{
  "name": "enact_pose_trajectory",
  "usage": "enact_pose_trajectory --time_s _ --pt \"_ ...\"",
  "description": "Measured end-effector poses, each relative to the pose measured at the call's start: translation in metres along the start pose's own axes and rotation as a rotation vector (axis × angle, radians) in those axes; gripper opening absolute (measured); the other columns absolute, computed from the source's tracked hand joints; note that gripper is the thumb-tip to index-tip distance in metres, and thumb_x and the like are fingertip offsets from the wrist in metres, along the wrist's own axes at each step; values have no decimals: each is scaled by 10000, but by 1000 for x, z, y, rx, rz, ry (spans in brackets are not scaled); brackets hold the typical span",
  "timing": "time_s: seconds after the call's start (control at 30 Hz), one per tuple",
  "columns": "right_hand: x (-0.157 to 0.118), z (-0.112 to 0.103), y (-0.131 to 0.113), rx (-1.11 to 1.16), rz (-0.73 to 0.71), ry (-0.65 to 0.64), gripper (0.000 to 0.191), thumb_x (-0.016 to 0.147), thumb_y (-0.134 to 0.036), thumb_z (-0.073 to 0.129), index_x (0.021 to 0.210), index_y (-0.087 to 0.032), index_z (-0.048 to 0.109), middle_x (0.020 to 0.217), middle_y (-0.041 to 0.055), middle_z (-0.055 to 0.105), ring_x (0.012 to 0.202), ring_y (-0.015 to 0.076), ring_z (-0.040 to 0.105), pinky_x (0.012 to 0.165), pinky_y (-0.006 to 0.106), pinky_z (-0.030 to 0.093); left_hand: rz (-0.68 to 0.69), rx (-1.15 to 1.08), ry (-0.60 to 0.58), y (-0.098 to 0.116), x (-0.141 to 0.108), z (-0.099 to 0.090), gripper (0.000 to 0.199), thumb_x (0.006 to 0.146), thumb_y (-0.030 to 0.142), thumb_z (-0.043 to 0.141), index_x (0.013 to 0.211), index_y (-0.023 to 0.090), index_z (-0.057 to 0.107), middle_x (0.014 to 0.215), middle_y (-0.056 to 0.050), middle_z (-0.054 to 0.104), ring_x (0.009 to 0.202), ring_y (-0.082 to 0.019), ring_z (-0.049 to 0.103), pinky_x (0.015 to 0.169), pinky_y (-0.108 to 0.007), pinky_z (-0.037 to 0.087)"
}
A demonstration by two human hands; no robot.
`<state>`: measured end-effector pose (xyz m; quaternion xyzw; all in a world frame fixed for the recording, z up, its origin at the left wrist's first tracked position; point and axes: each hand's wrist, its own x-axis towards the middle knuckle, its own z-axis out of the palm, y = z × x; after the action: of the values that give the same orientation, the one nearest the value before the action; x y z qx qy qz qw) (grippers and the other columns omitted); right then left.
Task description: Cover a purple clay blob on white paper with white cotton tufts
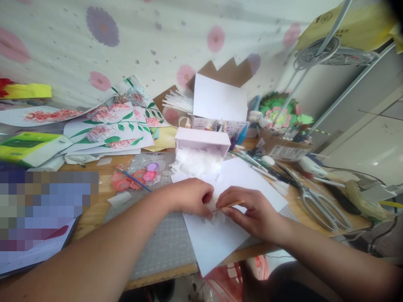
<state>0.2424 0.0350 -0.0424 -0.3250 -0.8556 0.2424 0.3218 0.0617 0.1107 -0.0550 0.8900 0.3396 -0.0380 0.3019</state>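
My left hand (pixel 197 197) is closed, fingertips pinched low over a white sheet of paper (pixel 208 245). What sits in that pinch is mostly hidden. A small, whitish, thin piece (pixel 217 217) shows just below the fingertips, blurred. Close by on the right, my right hand (pixel 248 207) grips a thin wooden stick (pixel 235 204) between thumb and fingers, its tip pointing toward the left fingertips. Behind both hands, a white open box (pixel 203 136) lies with fluffy white stuffing-like pieces (pixel 201 161) spilling from its front.
A grey cutting mat (pixel 157 247) lies under the paper. Left are a blue brush (pixel 134 179), pink plastic palettes (pixel 124 182), a screen (pixel 47 218) and flower paintings (pixel 107 128). Right are large scissors (pixel 317 205), brushes and a cardboard box (pixel 283 147).
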Motion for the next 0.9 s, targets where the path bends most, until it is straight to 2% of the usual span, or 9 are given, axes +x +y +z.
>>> enact_pose_trajectory --time_s 0.2,0.37,0.53,0.7,0.9 --pt "2 2 -5 -88 -13 -93 102 820 -148 507 825 -178 605 841 75 604 798 156 562 712 278 467 1 -22 12 -3 1 3 295 581 462 613 712 214 519 685 24 556 602 -142 497 470 -228 313" --pt "3 4 -3 -174 -79 -130 115 822 -139 501 821 -187 605 845 69 609 811 165 541 732 293 444 -10 -81 -20 -7 2 3 258 595 417 607 712 214 499 680 37 560 590 -127 493 463 -222 303" --pt "3 5 -4 -240 -80 -169 138 827 -127 481 822 -183 607 856 64 612 816 170 514 736 305 425 -21 -100 -56 -9 2 3 288 564 399 639 736 212 504 694 38 564 589 -126 497 458 -219 309" --pt "5 4 -9 -331 -54 -232 145 832 -131 464 825 -157 607 834 64 602 775 163 495 712 304 412 17 -55 -63 -7 2 -1 345 527 422 685 745 210 522 691 40 561 602 -131 499 470 -216 324" --pt "7 7 -8 -450 -105 -281 142 791 -84 463 786 -155 586 842 56 586 751 160 465 690 299 398 45 -45 -106 -2 -4 -9 273 552 317 690 743 203 532 725 41 560 614 -121 496 493 -209 344"
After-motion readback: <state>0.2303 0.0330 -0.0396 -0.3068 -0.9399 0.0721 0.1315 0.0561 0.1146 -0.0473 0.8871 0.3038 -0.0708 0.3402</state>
